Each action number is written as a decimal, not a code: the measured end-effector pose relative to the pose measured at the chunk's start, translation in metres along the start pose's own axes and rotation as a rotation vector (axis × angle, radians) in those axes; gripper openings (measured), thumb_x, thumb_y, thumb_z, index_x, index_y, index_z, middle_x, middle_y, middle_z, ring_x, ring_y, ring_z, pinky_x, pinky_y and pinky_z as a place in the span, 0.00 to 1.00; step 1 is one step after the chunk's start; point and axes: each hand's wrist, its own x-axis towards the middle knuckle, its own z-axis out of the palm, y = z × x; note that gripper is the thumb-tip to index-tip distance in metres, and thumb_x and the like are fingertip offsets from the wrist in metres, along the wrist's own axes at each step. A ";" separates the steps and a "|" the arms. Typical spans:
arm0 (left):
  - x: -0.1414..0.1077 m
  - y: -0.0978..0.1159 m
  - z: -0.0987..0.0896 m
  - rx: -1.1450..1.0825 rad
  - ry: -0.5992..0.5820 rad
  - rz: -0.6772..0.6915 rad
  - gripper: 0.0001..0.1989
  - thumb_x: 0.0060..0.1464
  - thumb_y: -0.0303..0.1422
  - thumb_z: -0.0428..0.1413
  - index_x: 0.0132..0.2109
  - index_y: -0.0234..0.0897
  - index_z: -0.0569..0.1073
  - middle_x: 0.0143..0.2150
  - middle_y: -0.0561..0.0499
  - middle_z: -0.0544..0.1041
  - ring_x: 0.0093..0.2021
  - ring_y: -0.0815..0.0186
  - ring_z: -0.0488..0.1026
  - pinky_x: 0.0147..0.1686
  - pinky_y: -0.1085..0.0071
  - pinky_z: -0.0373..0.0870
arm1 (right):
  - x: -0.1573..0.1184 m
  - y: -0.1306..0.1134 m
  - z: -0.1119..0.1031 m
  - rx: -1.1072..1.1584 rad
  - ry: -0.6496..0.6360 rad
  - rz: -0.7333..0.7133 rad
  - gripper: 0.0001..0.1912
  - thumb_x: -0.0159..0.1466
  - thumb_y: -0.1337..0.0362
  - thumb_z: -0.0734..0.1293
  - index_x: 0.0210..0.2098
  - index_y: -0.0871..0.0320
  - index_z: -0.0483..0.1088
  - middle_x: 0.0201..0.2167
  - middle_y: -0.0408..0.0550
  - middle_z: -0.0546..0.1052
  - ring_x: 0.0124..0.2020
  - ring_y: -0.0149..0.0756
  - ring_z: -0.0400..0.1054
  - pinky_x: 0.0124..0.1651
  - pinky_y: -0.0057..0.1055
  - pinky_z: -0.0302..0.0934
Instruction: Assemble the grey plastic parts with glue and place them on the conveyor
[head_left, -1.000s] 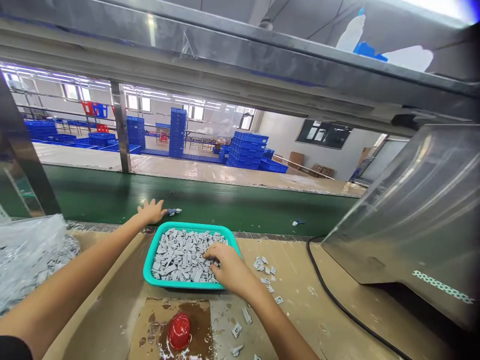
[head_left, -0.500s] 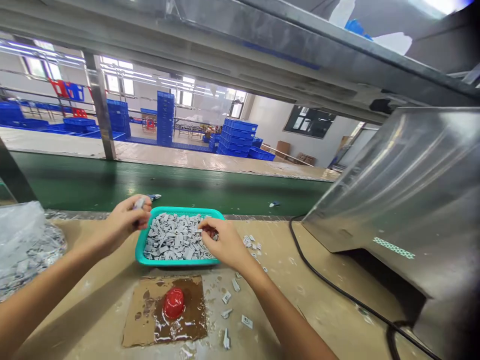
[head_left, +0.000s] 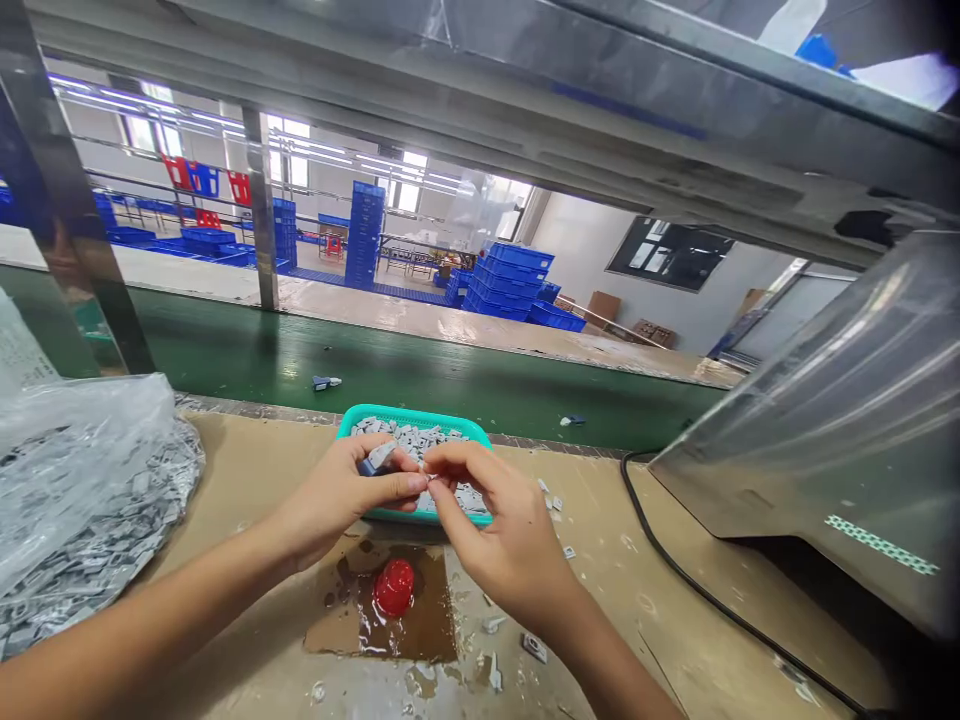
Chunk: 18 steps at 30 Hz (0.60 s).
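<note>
My left hand (head_left: 337, 495) and my right hand (head_left: 502, 530) meet above a teal plastic basket (head_left: 414, 416). The left hand pinches a small blue and grey plastic part (head_left: 379, 458) between thumb and fingers. The right fingertips pinch a tiny grey piece (head_left: 433, 481) close to it. Small grey plastic parts (head_left: 450, 497) fill the basket, with my hands hiding most of them. Just below my hands, a red cap (head_left: 394, 587) sits on stained brown cardboard (head_left: 427, 625).
A clear plastic bag of grey parts (head_left: 90, 490) lies at the left. Loose grey parts (head_left: 534, 647) are scattered on the tan tabletop (head_left: 637, 560). Beyond it runs a green conveyor belt (head_left: 450, 405). A black cable (head_left: 712, 590) and a steel hood (head_left: 825, 430) stand at the right.
My hands have moved together above the basket, with the left hand coming in from the basket's left side. Its part now sits close to the right fingertips. The view has also shifted.
</note>
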 end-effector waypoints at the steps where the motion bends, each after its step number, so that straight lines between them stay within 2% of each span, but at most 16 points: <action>1: 0.000 0.000 -0.001 -0.009 0.011 0.006 0.11 0.40 0.33 0.61 0.27 0.32 0.67 0.23 0.56 0.68 0.26 0.75 0.65 0.30 0.77 0.63 | 0.000 -0.001 -0.001 -0.004 -0.002 -0.029 0.07 0.58 0.74 0.59 0.33 0.58 0.67 0.29 0.44 0.72 0.31 0.30 0.65 0.34 0.27 0.61; 6: -0.002 0.000 -0.003 0.008 -0.033 0.006 0.12 0.38 0.31 0.62 0.29 0.35 0.66 0.20 0.59 0.65 0.22 0.76 0.63 0.25 0.78 0.60 | -0.007 -0.007 -0.008 -0.097 0.023 -0.219 0.09 0.58 0.75 0.60 0.34 0.57 0.68 0.32 0.45 0.73 0.35 0.30 0.67 0.37 0.27 0.63; 9: -0.005 0.001 0.000 0.058 -0.064 0.044 0.11 0.36 0.30 0.62 0.27 0.35 0.66 0.21 0.59 0.65 0.23 0.76 0.62 0.25 0.78 0.60 | -0.015 -0.008 -0.009 -0.152 0.023 -0.226 0.10 0.58 0.76 0.60 0.33 0.57 0.68 0.31 0.44 0.73 0.33 0.28 0.67 0.37 0.26 0.64; 13: -0.010 0.001 0.008 0.146 -0.012 0.094 0.11 0.35 0.30 0.63 0.23 0.34 0.66 0.23 0.56 0.68 0.26 0.73 0.62 0.25 0.77 0.59 | -0.023 -0.011 -0.008 -0.181 0.037 -0.195 0.09 0.57 0.75 0.60 0.31 0.57 0.68 0.30 0.45 0.72 0.33 0.29 0.67 0.36 0.27 0.65; 18: -0.014 -0.002 0.015 0.091 0.001 0.001 0.13 0.35 0.32 0.63 0.22 0.34 0.64 0.23 0.56 0.68 0.26 0.73 0.63 0.26 0.76 0.60 | -0.027 -0.012 -0.005 -0.252 0.098 -0.273 0.09 0.56 0.77 0.60 0.31 0.58 0.67 0.30 0.46 0.71 0.33 0.30 0.66 0.37 0.28 0.64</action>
